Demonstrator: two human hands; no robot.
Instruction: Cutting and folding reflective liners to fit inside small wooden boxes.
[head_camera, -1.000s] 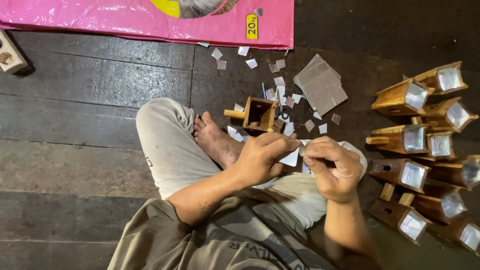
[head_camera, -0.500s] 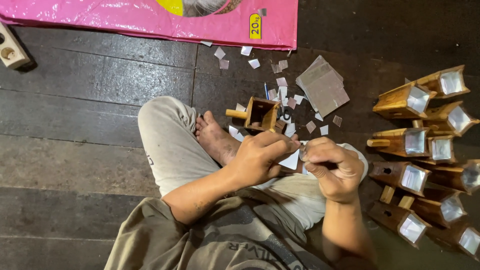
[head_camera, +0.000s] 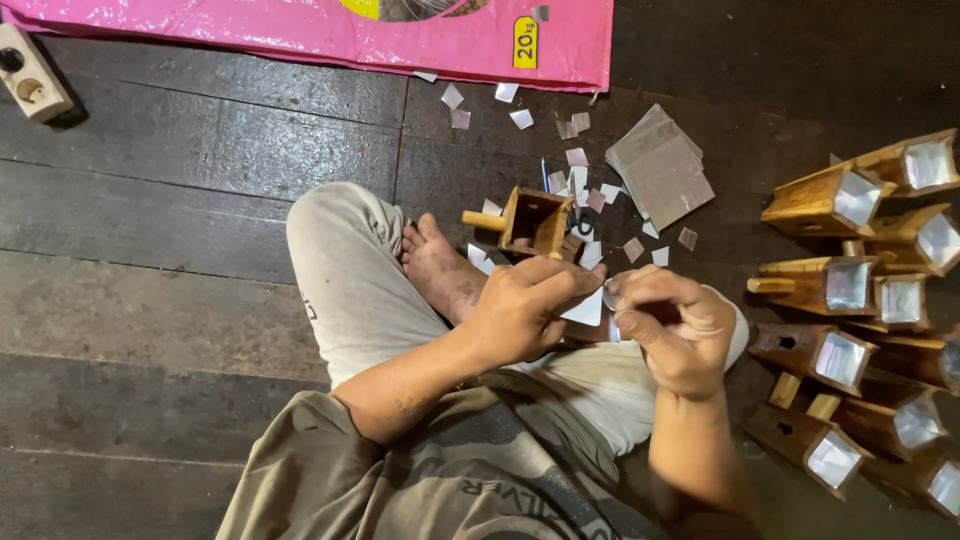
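I sit cross-legged on a dark wooden floor. My left hand (head_camera: 525, 310) pinches a small pale triangular piece of sheet (head_camera: 585, 310) over my lap. My right hand (head_camera: 675, 325) is closed next to it, fingertips touching the same piece; whether it holds a tool is hidden. Just beyond my hands, by my bare foot (head_camera: 440, 265), lies a small open wooden box with a peg handle (head_camera: 530, 222).
Cut pale scraps (head_camera: 580, 160) and a stack of square sheets (head_camera: 662, 170) lie ahead. Several wooden boxes with shiny lined openings (head_camera: 860, 300) are piled at the right. A pink plastic sack (head_camera: 330, 30) runs along the top; a pale wooden block (head_camera: 30, 70) sits top left.
Both hands stay together on the small piece, fingers shifting only slightly. The view has drifted a little.
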